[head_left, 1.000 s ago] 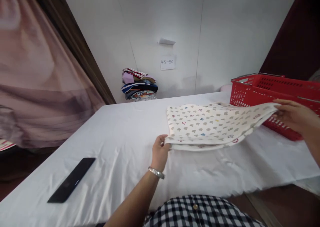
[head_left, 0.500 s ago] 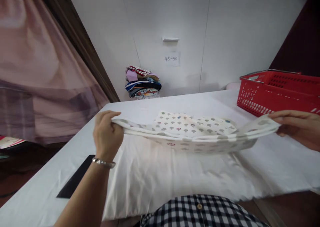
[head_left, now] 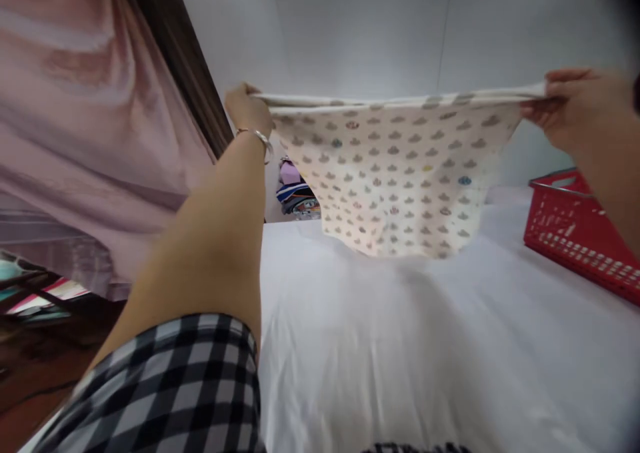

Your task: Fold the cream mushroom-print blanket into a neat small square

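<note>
A white cloth printed with small mushroom-like motifs (head_left: 395, 173) hangs stretched between my two hands, raised over the table. My left hand (head_left: 249, 110) is closed on its upper left corner. At the upper right corner, my right hand (head_left: 570, 103) pinches the folded top edge between thumb and fingers. The top edge is nearly straight and looks doubled, while the lower part hangs loose above the white tablecloth (head_left: 350, 333). Whether the cloth is a garment or a plain sheet I cannot tell.
A red plastic basket (head_left: 575, 233) stands on the table at the right. Behind the hanging cloth, a stack of folded fabrics (head_left: 295, 196) shows partly at the white wall (head_left: 360, 33). Pink drapery (head_left: 100, 126) hangs at the left.
Both hands have risen and moved away from my body, lifting the printed cloth off the table. It was low and partly lying flat; now it hangs spread open.
</note>
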A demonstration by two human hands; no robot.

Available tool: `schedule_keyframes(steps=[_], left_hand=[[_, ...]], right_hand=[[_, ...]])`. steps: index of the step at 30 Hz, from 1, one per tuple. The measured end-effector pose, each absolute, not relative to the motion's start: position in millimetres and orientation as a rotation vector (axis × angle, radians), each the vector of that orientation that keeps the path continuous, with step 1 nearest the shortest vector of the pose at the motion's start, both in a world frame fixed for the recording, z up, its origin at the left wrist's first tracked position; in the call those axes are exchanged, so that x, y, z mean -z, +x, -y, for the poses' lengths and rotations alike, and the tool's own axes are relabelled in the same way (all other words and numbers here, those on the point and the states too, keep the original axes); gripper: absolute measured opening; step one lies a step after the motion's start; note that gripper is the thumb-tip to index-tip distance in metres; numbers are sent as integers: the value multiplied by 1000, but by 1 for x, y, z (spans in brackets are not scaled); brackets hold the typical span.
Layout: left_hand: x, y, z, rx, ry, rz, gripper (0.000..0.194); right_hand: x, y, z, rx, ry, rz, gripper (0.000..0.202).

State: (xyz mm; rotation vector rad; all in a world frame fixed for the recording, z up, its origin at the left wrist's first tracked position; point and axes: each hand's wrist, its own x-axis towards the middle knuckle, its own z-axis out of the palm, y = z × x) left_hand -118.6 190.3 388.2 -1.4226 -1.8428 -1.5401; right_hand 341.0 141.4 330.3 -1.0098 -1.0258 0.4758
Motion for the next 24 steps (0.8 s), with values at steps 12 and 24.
schedule_keyframes(steps=[12, 24], left_hand=[[-181, -205, -88, 1265, -1806, 1891, 28], [-33, -230, 17, 1374, -1671, 2385, 26]], right_hand=[[-115, 330, -122, -1019, -1318, 1009, 17], [5, 326, -42, -1277, -1665, 1280, 12]])
